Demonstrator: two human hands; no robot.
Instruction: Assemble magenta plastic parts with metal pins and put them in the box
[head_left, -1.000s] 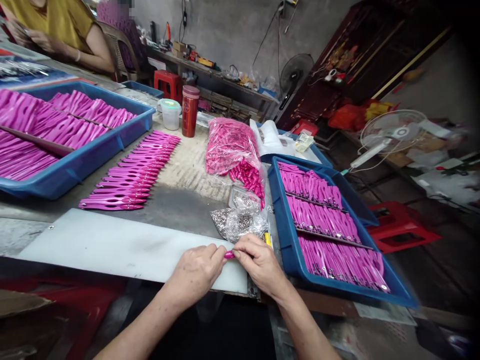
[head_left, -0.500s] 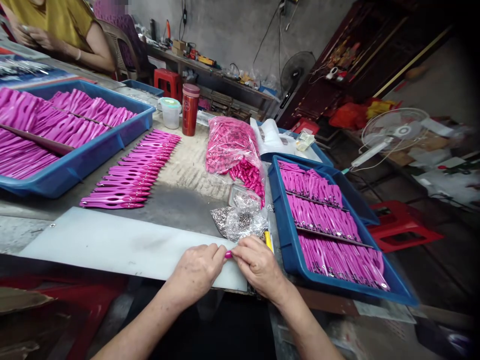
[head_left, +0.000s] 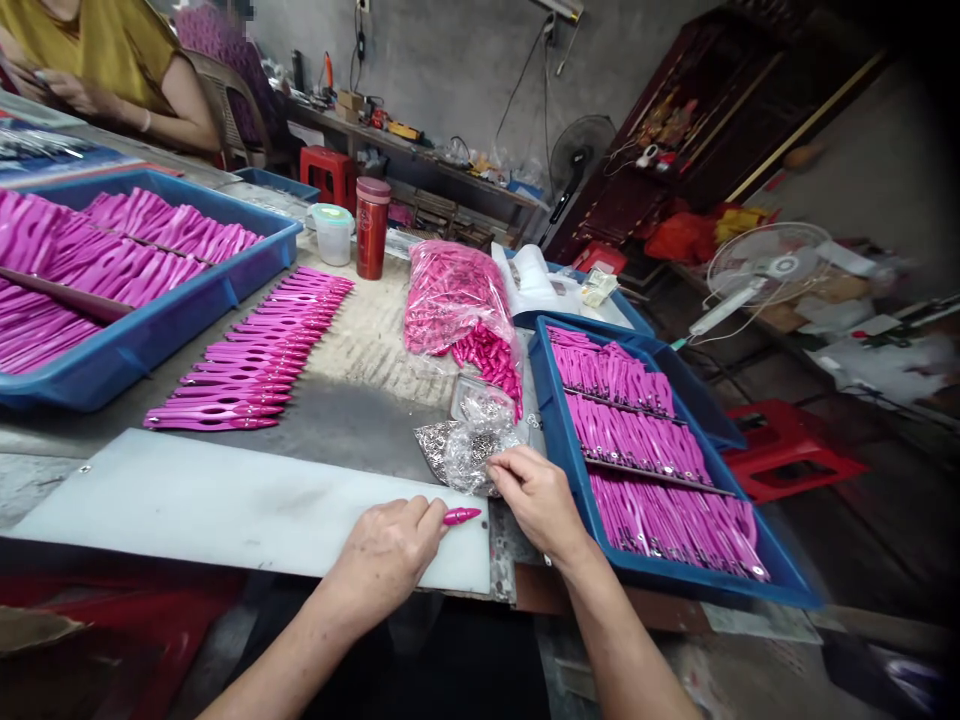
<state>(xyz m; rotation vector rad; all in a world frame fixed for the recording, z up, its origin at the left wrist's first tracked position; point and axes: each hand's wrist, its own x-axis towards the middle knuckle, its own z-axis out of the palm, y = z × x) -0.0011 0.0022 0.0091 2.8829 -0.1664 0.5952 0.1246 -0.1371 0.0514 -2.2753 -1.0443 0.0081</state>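
Observation:
My left hand (head_left: 390, 548) rests on the white board (head_left: 225, 505) at the table's near edge and pinches a small pink pointed piece (head_left: 460, 516) by its blunt end. My right hand (head_left: 536, 497) has its fingertips on a clear plastic bag of small silver metal parts (head_left: 469, 447) just beyond the board. I cannot tell whether those fingers hold a part. Behind that bag lies a bigger clear bag of pink pointed pieces (head_left: 459, 303), open, with several spilling out.
A blue tray (head_left: 574, 455) of pink strips lies right of my hands, and another blue tray (head_left: 161, 320) at far left. A row of pink strips (head_left: 255, 355) lies on the table. A red flask (head_left: 371, 228) and lidded cup (head_left: 332, 232) stand behind. A person in yellow (head_left: 112, 55) sits far left.
My right hand let go of the pink piece and moved up to the bag of metal parts. My left hand stayed, still holding the piece, now seen full length.

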